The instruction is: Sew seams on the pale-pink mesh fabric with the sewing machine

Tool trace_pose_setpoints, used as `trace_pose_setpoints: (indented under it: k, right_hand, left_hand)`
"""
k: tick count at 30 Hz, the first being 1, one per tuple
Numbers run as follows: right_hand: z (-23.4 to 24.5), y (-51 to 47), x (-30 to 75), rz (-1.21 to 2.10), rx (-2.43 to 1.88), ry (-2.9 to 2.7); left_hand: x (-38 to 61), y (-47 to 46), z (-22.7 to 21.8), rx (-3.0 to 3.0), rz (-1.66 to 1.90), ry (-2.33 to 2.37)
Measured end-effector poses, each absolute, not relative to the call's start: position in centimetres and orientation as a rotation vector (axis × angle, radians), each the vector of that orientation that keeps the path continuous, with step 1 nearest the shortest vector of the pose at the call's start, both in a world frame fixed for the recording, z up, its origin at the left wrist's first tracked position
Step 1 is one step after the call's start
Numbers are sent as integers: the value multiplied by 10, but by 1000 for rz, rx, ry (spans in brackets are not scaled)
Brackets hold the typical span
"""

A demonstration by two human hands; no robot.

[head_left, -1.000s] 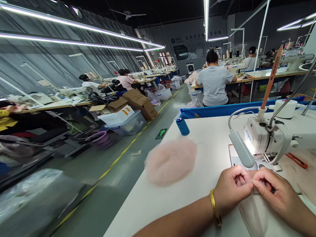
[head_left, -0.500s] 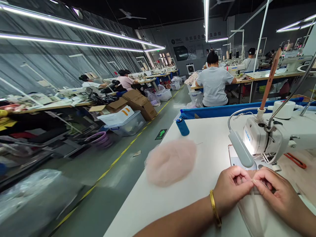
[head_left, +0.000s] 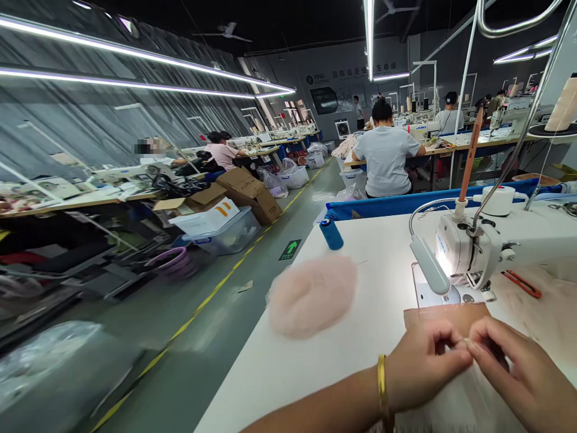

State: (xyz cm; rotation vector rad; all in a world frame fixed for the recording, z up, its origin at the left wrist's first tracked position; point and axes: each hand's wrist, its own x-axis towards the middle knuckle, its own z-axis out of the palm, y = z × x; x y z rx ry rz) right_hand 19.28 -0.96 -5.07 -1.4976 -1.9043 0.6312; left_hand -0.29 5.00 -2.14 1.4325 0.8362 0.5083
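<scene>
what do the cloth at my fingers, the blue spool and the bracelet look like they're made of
Cloth: thin, smooth fabric with fine edges; fibre unclear. Blue spool: probably wound thread, matte, evenly coloured cylinder. Bracelet: likely gold-toned metal, polished, catching highlights.

You have two in view, your left grip [head_left: 426,364] and your right grip [head_left: 525,370], with one gold bangle [head_left: 382,382]. On your one white surface [head_left: 252,391], count one blue spool [head_left: 332,234], one round pink bundle [head_left: 315,294], one sewing machine [head_left: 532,234], one grey lamp [head_left: 430,264], one pencil [head_left: 472,153] and one red cutter [head_left: 522,283]. Two thread cones [head_left: 562,105] stand near you. Beyond, you see one green floor sign [head_left: 290,249], one purple basket [head_left: 174,263], two cardboard boxes [head_left: 250,195] and two ceiling fans [head_left: 229,30]. The sheer cloth [head_left: 451,394] layers and the people [head_left: 386,159] farther back you cannot count surely.
</scene>
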Motion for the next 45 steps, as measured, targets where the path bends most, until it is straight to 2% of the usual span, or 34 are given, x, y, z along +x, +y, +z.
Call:
trace_pose_setpoints:
  k: [4, 7, 10, 14, 21, 27, 35, 45]
  right_hand:
    - [-78, 37, 191, 460, -1571, -2002]
    - [-91, 57, 191, 409, -1585, -2030]
    - [-95, 63, 194, 433, -1608, -2023]
    - [-97, 66, 199, 479, -1626, -2003]
    - [-104, 62, 212, 448, -1548, -2043]
    - [-104, 63, 217, 243, -1404, -2276]
    - [-106, 67, 217, -108, -1340, -2221]
    - [-118, 75, 223, -194, -1409, -2147]
  left_hand:
    - [10, 78, -55, 2030, 529, 1270]
    - [13, 86, -71, 2256, 541, 1382]
    - [9, 86, -77, 2450, 712, 1306]
    - [3, 85, -82, 2755, 855, 971]
    - [-1, 86, -84, 2773, 820, 873]
    - [-3, 86, -79, 2791, 765, 936]
    - [-3, 85, -73, 2796, 656, 1018]
    - [0, 93, -76, 2784, 696, 1030]
